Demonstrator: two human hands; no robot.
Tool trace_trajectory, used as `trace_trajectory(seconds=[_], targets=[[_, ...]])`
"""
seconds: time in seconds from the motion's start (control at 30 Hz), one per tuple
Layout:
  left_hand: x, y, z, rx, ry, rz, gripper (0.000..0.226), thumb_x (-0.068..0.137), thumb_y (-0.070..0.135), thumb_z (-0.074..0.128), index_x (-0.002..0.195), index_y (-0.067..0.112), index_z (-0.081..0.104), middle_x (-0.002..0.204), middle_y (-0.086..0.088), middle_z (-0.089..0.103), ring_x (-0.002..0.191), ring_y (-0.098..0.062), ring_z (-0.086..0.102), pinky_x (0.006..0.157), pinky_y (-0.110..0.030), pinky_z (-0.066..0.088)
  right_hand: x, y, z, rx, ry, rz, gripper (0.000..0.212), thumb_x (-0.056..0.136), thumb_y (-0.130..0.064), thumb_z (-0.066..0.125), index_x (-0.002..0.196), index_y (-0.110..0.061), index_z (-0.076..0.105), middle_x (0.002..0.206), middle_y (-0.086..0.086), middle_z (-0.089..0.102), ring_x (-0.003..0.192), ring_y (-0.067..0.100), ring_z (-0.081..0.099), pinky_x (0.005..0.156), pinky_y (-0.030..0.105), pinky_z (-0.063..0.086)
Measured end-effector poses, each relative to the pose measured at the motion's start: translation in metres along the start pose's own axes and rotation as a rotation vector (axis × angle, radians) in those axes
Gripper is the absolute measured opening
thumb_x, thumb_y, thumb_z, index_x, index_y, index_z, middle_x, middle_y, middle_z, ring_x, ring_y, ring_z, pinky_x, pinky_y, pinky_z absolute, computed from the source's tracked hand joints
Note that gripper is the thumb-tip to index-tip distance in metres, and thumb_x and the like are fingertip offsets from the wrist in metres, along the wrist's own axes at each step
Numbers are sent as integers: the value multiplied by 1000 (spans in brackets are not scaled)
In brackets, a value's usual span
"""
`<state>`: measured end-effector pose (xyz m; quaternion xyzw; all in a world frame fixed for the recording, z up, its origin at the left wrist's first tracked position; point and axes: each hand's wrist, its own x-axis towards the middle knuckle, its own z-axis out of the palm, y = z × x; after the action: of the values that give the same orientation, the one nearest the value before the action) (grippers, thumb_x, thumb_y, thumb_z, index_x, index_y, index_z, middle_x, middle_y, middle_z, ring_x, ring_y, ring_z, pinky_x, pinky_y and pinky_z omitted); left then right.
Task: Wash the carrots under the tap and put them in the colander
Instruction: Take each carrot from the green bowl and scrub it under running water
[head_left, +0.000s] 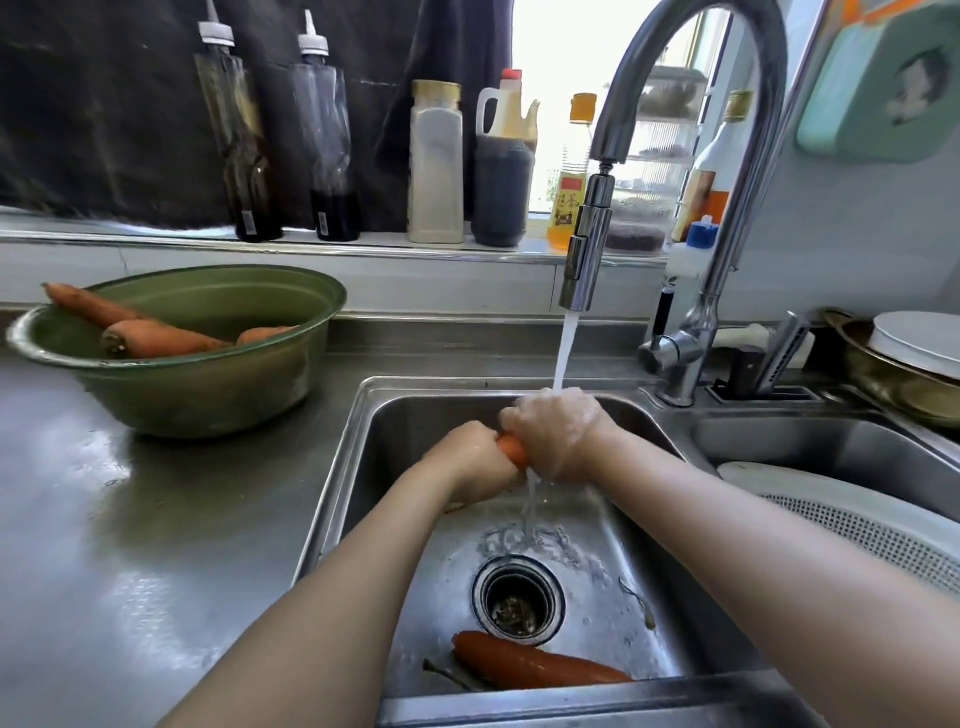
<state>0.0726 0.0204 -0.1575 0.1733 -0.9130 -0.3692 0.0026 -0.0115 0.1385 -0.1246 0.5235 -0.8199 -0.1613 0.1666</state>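
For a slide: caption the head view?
Left hand and right hand grip a carrot under the tap; second carrot lies in sink.

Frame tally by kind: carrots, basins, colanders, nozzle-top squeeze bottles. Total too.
carrots: 5, with 3 in the green basin, 1 gripped by left hand and right hand, 1 on the sink floor
green basin: 1
colander: 1
squeeze bottles: 2
total: 9

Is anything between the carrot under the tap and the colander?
Nothing blocks it. Only the low ridge between the two basins lies between the carrot, held in the left hand and right hand, and the colander in the right basin; a lift should clear it.
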Motion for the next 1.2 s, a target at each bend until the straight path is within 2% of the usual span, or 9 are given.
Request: trace_trajectory(seconds=[0.17,0.27,0.43,0.6,0.73,0.83,0.97,1.1,1.2], targets=[[-3,-4,-7,-397,-475,-168,28,88,16,66,65,24,51,52,6,36,41,-10,27,44,-23,18,-9,1,28,-48,506,-153,12,85,-21,77,87,-14,68,82,7,63,67,27,63,50,37,49],[-4,-10,-12,-597,-680,-215,39,96,23,60,59,27,50,52,10,28,37,-4,22,40,-18,13,-14,0,27,88,524,-136,21,81,-20,82,90,-10,66,93,11,59,70,29,59,52,36,42],[-6,-11,-19,-851,-711,-219,31,86,49,64,81,23,48,55,10,36,33,1,26,32,-12,18,-18,0,23,582,354,302,30,89,-21,69,115,-26,55,108,5,55,92,29,62,74,44,55],[-9,-10,-13,-833,-614,-236,46,100,54,50,110,10,55,77,0,57,40,-3,43,33,-11,29,-23,8,27,943,31,349,54,80,-11,78,125,-32,58,108,-8,64,99,15,64,80,20,48],[-5,-13,-5,-690,-478,-225,63,102,62,46,120,5,64,78,-1,61,55,-10,54,42,-15,40,-37,20,31,1211,-70,445,69,80,4,68,137,-34,56,117,-10,61,97,7,64,78,18,54],[-6,-10,-2,-738,-550,-206,60,103,63,39,117,8,61,78,0,60,55,-11,52,47,-18,40,-41,28,40,1617,-144,522,64,80,14,54,126,-30,64,124,12,66,89,22,72,69,30,58],[-6,-2,6,-910,-633,-195,56,105,60,34,123,10,48,72,0,55,46,-10,48,44,-18,39,-42,40,50,2212,-119,661,50,95,5,46,142,-6,55,132,24,59,98,34,68,76,46,60],[-1,-1,3,-1072,-698,-152,55,100,58,35,111,7,51,71,-1,58,36,-7,44,34,-15,31,-44,38,44,2287,-49,579,26,105,-9,50,126,-9,65,119,19,67,99,29,67,82,45,59],[1,-7,-5,-1080,-637,-184,56,99,50,45,125,2,52,93,-9,69,39,-6,49,35,-13,35,-40,33,41,2244,-10,623,28,102,-21,61,127,-9,66,125,22,65,107,34,69,79,46,63]])
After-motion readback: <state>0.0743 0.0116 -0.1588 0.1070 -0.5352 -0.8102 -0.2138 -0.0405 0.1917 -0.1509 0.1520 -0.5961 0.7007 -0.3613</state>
